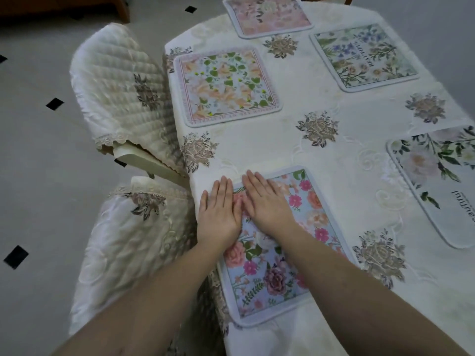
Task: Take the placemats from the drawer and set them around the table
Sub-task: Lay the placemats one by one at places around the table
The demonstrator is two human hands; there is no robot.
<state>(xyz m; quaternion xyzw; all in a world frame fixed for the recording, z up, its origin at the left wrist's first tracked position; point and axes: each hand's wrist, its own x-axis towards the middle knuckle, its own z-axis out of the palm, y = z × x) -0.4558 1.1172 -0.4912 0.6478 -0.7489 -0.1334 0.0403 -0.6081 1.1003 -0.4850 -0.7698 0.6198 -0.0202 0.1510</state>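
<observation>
Single head-worn view, steeply down and forward over the near table [347, 155] edge.

Cream cloth on the table [347, 155], a tablecloth, matt with a faint sheen, embossed scrollwork and raised embroidered rose motifs in taupe thread. Printed floral placemat [277, 253] nearest, smooth and flat, slightly glossy face, pale bound edge. Same smooth printed finish on the orange-flowered placemat [226, 86], the blue-flowered placemat [365, 55], the pink placemat [267, 15] and the white-flowered placemat [437, 181]. Quilted, satiny fabric on the far chair cover [123, 86], lace trim along its hem. Silky embroidered fabric on the near chair cover [133, 240]. Pale, matt tile floor [33, 150] with glossy black inset squares.
</observation>
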